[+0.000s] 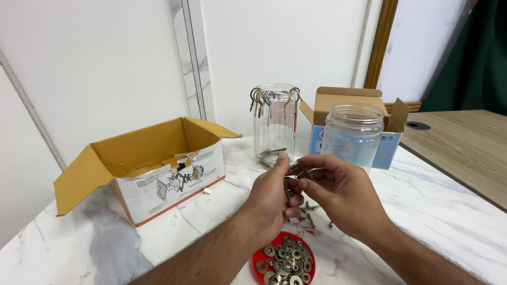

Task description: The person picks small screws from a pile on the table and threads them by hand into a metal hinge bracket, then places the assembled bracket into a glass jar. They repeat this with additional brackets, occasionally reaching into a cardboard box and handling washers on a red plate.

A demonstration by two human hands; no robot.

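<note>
While the left hand (272, 203) and the right hand (343, 195) meet above the white marble worktop (438, 211), their fingers (282, 161) pinch shut on small dark metal screws (300, 171) held between them. At six o'clock of the hands sits a red round lid of steel washers (285, 258); at twelve stands a ribbed clear glass jar rimmed with brass hooks (273, 121), at nine an open yellow cardboard box (153, 163).
</note>
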